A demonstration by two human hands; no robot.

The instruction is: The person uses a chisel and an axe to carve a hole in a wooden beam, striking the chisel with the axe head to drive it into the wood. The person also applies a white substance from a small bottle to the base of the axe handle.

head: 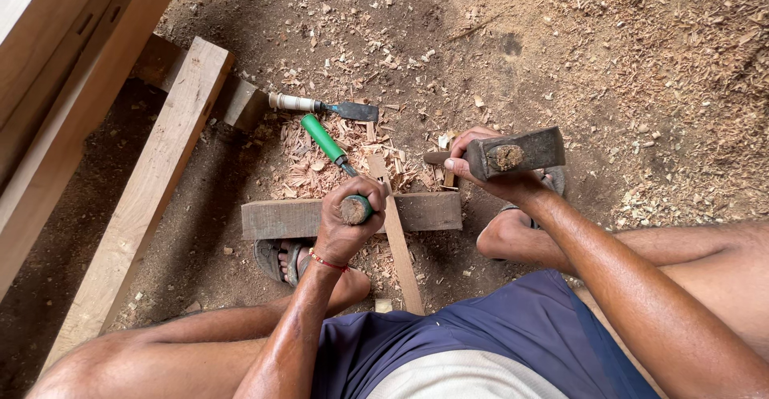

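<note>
My left hand point(346, 216) is closed round the green handle of a chisel point(356, 208) held upright over a thin wooden strip point(398, 243). The strip lies across a short wooden block point(280, 217) on the ground. My right hand point(481, 167) grips a hammer with a heavy iron head point(517, 152), raised to the right of the chisel. My foot in a sandal point(284, 259) rests against the block.
A green-handled chisel point(324, 141) and a white-handled chisel point(324, 108) lie among wood chips point(308, 171) beyond the block. Long timber beams point(144, 195) lie at the left. Sawdust and shavings cover the dirt floor point(641, 62).
</note>
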